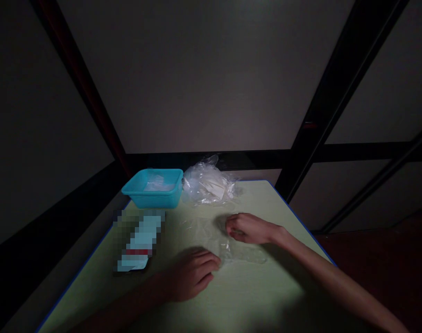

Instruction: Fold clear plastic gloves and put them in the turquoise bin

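Both hands (193, 273) (248, 229) low (fingers curled).

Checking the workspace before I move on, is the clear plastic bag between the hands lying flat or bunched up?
Mostly flat: the clear bag lies spread on the table, slightly crumpled near the right hand.

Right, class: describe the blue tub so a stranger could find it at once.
Start at the pale green table and go to its far left corner. The blue tub sits there, with something pale inside, left of a crumpled clear bag. It is the only rigid, brightly coloured container.
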`<control>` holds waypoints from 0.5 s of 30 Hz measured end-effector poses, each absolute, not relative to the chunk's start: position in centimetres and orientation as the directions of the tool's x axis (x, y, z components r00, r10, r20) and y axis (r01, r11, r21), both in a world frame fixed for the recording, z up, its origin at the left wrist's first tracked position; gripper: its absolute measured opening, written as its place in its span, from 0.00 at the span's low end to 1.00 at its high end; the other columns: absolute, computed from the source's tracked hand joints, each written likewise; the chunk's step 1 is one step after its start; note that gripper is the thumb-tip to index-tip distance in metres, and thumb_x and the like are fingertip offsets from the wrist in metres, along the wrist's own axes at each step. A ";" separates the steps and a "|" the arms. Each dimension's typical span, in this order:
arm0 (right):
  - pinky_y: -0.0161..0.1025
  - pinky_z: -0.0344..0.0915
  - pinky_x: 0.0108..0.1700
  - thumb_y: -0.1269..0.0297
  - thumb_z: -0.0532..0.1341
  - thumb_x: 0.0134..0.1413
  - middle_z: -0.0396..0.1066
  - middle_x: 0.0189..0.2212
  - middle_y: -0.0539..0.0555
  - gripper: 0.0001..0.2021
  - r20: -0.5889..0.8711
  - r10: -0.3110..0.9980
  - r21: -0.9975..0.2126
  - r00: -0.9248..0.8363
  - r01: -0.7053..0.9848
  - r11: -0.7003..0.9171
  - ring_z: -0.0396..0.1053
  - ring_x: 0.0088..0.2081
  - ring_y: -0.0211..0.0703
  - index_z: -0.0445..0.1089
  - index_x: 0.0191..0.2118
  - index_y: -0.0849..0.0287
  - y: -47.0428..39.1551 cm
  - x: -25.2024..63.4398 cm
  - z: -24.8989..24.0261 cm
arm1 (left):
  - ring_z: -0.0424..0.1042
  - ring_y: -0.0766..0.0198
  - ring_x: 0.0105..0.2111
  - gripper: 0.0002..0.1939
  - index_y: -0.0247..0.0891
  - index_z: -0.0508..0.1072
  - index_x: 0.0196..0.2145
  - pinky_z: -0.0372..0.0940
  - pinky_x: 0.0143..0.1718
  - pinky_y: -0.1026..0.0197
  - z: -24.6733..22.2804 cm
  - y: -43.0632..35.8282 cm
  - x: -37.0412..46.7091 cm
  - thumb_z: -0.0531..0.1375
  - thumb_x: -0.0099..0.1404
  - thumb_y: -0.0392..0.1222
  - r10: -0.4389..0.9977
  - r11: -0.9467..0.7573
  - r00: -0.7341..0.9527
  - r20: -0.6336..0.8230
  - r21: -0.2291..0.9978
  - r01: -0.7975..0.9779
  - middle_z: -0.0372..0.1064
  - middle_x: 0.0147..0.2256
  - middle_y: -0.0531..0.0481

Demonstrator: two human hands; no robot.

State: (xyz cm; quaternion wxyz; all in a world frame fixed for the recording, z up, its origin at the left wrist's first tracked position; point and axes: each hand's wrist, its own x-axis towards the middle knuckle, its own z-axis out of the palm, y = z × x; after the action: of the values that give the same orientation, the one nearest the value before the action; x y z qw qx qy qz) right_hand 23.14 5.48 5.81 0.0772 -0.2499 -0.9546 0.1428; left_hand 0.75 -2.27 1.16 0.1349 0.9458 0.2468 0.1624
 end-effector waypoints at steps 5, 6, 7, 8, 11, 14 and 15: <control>0.39 0.60 0.37 0.75 0.52 0.53 0.67 0.32 0.57 0.06 0.201 0.638 -0.286 -0.743 0.578 0.764 0.65 0.34 0.43 0.65 0.33 0.61 5.4 22.3 4.4 | 0.67 0.61 0.37 0.09 0.37 0.67 0.38 0.62 0.42 0.59 1.0 -2.6 0.6 0.50 0.62 0.30 0.515 -0.852 0.808 0.288 0.275 0.445 0.69 0.37 0.46; 0.39 0.61 0.37 0.74 0.51 0.54 0.66 0.32 0.57 0.07 0.220 0.653 -0.289 -0.725 0.591 0.753 0.65 0.34 0.44 0.65 0.33 0.61 5.0 22.5 4.4 | 0.67 0.60 0.37 0.10 0.37 0.67 0.38 0.61 0.42 0.59 0.9 -2.7 0.5 0.50 0.62 0.30 0.498 -0.863 0.813 0.302 0.266 0.430 0.69 0.37 0.46; 0.39 0.61 0.37 0.74 0.51 0.55 0.66 0.31 0.57 0.07 0.233 0.660 -0.291 -0.714 0.597 0.748 0.65 0.33 0.44 0.65 0.33 0.61 4.4 22.7 4.6 | 0.66 0.60 0.38 0.10 0.37 0.67 0.39 0.61 0.42 0.59 0.9 -2.8 0.5 0.50 0.62 0.30 0.477 -0.875 0.821 0.314 0.255 0.411 0.69 0.37 0.45; 0.38 0.61 0.37 0.73 0.50 0.55 0.66 0.31 0.56 0.07 0.242 0.664 -0.301 -0.708 0.596 0.745 0.65 0.33 0.43 0.64 0.33 0.60 3.8 23.1 4.7 | 0.66 0.60 0.38 0.11 0.37 0.67 0.40 0.61 0.42 0.59 0.9 -2.9 0.5 0.50 0.62 0.29 0.456 -0.886 0.830 0.321 0.247 0.392 0.69 0.38 0.45; 0.38 0.61 0.35 0.72 0.52 0.55 0.66 0.30 0.54 0.04 0.243 0.685 -0.415 -0.687 0.565 0.714 0.65 0.32 0.42 0.63 0.33 0.59 1.8 24.5 4.6 | 0.67 0.59 0.40 0.11 0.37 0.66 0.40 0.61 0.44 0.59 0.9 -2.9 0.5 0.51 0.61 0.29 0.431 -0.896 0.845 0.316 0.258 0.361 0.69 0.42 0.45; 0.38 0.62 0.35 0.70 0.58 0.51 0.67 0.33 0.53 0.08 0.156 0.763 -0.673 -0.627 0.498 0.547 0.66 0.33 0.41 0.61 0.39 0.58 0.8 25.4 3.4 | 0.67 0.60 0.43 0.09 0.38 0.66 0.38 0.60 0.47 0.58 0.8 -2.7 0.8 0.51 0.62 0.29 0.452 -0.877 0.841 0.299 0.324 0.355 0.69 0.44 0.46; 0.37 0.62 0.34 0.69 0.60 0.50 0.67 0.34 0.52 0.12 0.111 0.785 -0.769 -0.609 0.448 0.456 0.66 0.33 0.40 0.59 0.41 0.57 0.7 25.5 2.8 | 0.67 0.60 0.44 0.09 0.38 0.66 0.38 0.60 0.48 0.58 0.7 -2.7 0.8 0.51 0.62 0.29 0.456 -0.870 0.839 0.296 0.348 0.349 0.69 0.45 0.46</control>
State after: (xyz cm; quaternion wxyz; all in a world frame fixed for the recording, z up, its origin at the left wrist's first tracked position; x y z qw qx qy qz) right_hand 25.55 0.68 2.75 0.2333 -0.3755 -0.8207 0.3619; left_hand 0.84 -2.68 0.70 0.1415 0.9485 0.2122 0.1879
